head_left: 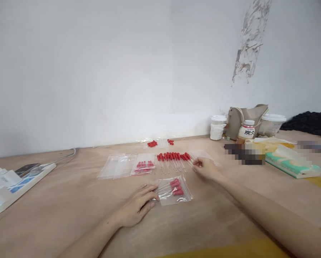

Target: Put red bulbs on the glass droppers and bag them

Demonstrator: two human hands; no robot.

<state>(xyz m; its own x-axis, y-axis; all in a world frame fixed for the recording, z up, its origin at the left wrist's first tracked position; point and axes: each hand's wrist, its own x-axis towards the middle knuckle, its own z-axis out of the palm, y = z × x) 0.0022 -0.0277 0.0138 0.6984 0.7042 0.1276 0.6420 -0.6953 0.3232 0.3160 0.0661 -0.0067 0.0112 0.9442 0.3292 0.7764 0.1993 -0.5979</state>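
A clear zip-lock bag (pixel 165 201) lies on the table with several red-bulbed droppers (pixel 178 184) inside, their thin clear tubes pointing left. My left hand (pixel 137 206) has its fingers on the bag's left end, the thumb and forefinger close together at its edge. Beyond the bag, loose droppers (pixel 173 156) form a row, red bulbs away from me. At the row's right end, my right hand (pixel 204 168) has its fingertips pinched round the tube end of a tilted dropper (pixel 187 156). Its fingers partly hide that tube.
Left of the row lie flat clear bags (pixel 117 166) and another bag with red bulbs (pixel 144 165). More red bulbs (pixel 152 143) lie by the wall. A power strip (pixel 23 184) stands left; a lidded cup (pixel 218 129), a bottle (pixel 246 132) and a tissue pack (pixel 291 163) stand right.
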